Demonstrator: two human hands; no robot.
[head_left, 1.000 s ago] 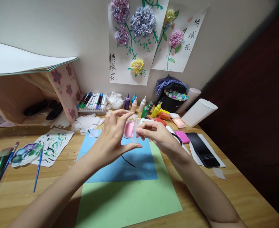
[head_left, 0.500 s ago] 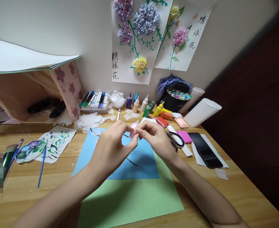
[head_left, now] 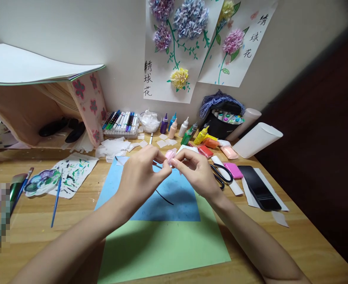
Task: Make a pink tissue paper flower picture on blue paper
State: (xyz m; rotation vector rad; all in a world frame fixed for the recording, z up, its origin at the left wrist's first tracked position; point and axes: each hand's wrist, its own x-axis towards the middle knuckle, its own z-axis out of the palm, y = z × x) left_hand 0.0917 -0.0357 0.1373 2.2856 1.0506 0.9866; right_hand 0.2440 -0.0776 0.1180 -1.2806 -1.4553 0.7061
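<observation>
Between my two hands is a small piece of crumpled pink paper (head_left: 170, 154), raised above the blue sheet (head_left: 174, 193). My left hand (head_left: 145, 169) pinches it from the left with thumb and index finger. From the right, my right hand (head_left: 193, 169) pinches the same paper, its fingertips close to the left ones. Part of the paper is hidden by the fingers. Below the hands, a thin black strand (head_left: 164, 197) lies on the blue sheet, partly covered by my left hand. The blue sheet rests on a green sheet (head_left: 168, 248).
Black-handled scissors (head_left: 222, 173), a phone (head_left: 259, 187) and a pink packet (head_left: 233, 170) lie right. Behind are paint bottles (head_left: 183, 128), a marker tray (head_left: 121, 124) and white paper scraps (head_left: 114, 148). A paint-stained sheet (head_left: 76, 173) and brush (head_left: 56, 201) lie left.
The view has shifted slightly, so the surroundings sit a little farther right. The pink paper looks more gathered between the fingertips; both hands keep their pinch.
</observation>
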